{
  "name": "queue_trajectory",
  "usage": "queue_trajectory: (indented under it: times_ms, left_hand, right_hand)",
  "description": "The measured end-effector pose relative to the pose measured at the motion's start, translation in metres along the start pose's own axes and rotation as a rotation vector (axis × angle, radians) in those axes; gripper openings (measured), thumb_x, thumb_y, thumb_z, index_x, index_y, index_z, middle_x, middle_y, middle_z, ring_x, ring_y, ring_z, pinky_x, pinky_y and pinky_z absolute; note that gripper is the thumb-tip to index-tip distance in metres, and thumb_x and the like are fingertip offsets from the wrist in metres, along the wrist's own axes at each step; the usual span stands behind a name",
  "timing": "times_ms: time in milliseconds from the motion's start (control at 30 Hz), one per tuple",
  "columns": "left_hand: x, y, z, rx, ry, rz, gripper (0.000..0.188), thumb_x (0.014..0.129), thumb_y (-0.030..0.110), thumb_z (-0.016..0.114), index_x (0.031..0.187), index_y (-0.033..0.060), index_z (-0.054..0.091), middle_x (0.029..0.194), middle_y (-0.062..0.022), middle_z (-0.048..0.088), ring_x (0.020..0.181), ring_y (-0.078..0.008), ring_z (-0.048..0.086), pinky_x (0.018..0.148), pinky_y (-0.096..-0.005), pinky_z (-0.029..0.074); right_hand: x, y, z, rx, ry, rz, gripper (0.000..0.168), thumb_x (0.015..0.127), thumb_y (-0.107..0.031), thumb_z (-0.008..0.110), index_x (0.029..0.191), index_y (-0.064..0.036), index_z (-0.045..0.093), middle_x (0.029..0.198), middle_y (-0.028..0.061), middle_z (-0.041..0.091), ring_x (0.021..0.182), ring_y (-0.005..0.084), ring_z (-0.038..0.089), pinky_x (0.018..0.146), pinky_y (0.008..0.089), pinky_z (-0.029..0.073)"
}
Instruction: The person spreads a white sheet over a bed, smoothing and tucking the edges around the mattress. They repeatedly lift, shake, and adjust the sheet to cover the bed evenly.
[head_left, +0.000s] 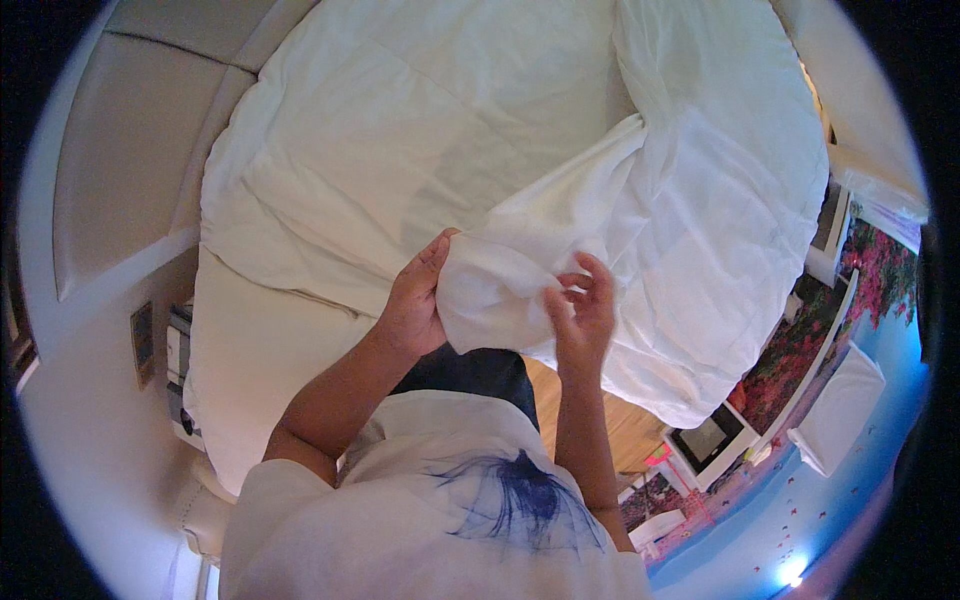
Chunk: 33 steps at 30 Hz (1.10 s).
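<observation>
A large white quilt or quilt cover lies spread over a bed in front of me. One part of its white fabric is lifted towards my body and stretches between my hands, with folds running up to the right. My left hand grips the left edge of this part, thumb on top. My right hand is at its right side, fingers bent and spread, slightly blurred; the fingers are against the fabric, but whether they pinch it I cannot tell.
A padded beige headboard stands at the left, beside a white bedside unit. Wooden floor shows below the bed's edge. At the right are a white-framed piece of furniture and a wall with a blue and pink floral pattern.
</observation>
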<state>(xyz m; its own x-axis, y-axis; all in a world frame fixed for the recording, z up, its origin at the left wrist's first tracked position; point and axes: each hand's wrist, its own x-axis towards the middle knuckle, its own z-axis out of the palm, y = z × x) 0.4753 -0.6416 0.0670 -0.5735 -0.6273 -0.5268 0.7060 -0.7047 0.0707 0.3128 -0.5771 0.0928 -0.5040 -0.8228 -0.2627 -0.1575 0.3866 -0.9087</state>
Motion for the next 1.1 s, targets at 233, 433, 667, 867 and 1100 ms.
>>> queue_trajectory:
  times_ms: [233,433,667,867,1100]
  left_hand:
    - [0.001,0.001,-0.019,0.082,0.029,0.056,0.027,0.089,0.033,0.045,0.094,0.0074,0.05,0.091,-0.0039,0.056,0.082,-0.0135,0.054,0.074,-0.0299,0.046]
    - [-0.001,0.013,-0.037,1.262,0.283,0.214,0.023,0.087,0.029,0.051,0.097,0.0075,0.051,0.089,-0.002,0.053,0.084,-0.0117,0.051,0.077,-0.0277,0.042]
    - [-0.004,-0.012,-0.001,1.165,-0.241,0.163,0.027,0.085,0.025,0.055,0.106,0.0079,0.051,0.101,-0.0023,0.052,0.099,-0.0093,0.045,0.082,-0.0274,0.04]
    - [0.02,-0.009,0.007,0.72,0.263,0.087,0.022,0.088,0.016,0.05,0.108,0.0059,0.051,0.098,-0.006,0.058,0.086,-0.0167,0.056,0.08,-0.0293,0.045]
    - [0.015,0.019,0.013,0.047,0.02,-0.027,0.046,0.092,0.037,0.035,0.127,0.0071,0.035,0.123,-0.0117,0.046,0.111,-0.0249,0.047,0.092,-0.0425,0.04]
  right_hand:
    - [-0.001,0.03,0.008,-0.329,0.167,-0.223,0.03,0.06,0.011,0.054,0.086,-0.003,0.056,0.091,0.0133,0.057,0.081,0.0245,0.054,0.068,0.0308,0.045]
    - [-0.023,-0.013,-0.021,-0.325,0.238,-0.647,0.029,0.061,0.013,0.055,0.084,-0.005,0.058,0.08,0.0106,0.057,0.069,0.0249,0.055,0.06,0.0316,0.045]
    - [-0.014,-0.026,0.001,-0.248,0.071,-0.693,0.026,0.063,0.009,0.06,0.086,-0.004,0.06,0.081,0.0103,0.056,0.07,0.0246,0.055,0.062,0.0315,0.046]
    - [-0.007,-0.015,-0.003,-0.338,0.094,-0.544,0.036,0.068,-0.004,0.066,0.102,-0.005,0.056,0.105,0.0178,0.053,0.098,0.0336,0.052,0.085,0.0393,0.042]
    - [0.008,0.063,0.004,-0.528,0.042,-0.175,0.055,0.068,-0.01,0.066,0.117,-0.002,0.042,0.117,0.0229,0.042,0.11,0.0374,0.04,0.094,0.0424,0.033]
